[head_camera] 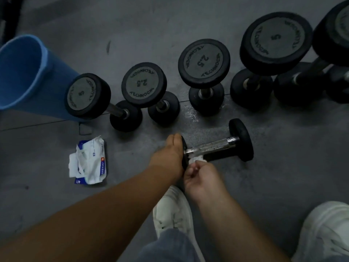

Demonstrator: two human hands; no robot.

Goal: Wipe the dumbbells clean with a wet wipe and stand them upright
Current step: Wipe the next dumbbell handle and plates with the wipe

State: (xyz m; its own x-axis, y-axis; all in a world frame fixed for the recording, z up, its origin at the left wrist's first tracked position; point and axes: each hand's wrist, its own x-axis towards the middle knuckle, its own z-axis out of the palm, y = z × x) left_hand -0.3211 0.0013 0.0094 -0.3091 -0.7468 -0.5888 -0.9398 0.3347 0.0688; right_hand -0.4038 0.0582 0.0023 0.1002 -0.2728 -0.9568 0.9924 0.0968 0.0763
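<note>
A small black dumbbell [224,145] with a chrome handle lies on its side on the grey floor. My left hand [168,154] grips its near end plate. My right hand [200,176] pinches a white wet wipe [196,159] against the underside of the handle by that plate. Behind it, several black dumbbells stand upright in a row: a 5 [87,96], two marked 2.5 [144,85] [204,60], and a bigger 5 [275,43].
A blue bin [24,72] lies tipped over at the left. An open pack of wet wipes [90,162] lies on the floor left of my hands. My two white shoes [173,210] [324,229] stand at the bottom. Another dumbbell [332,35] stands at the far right.
</note>
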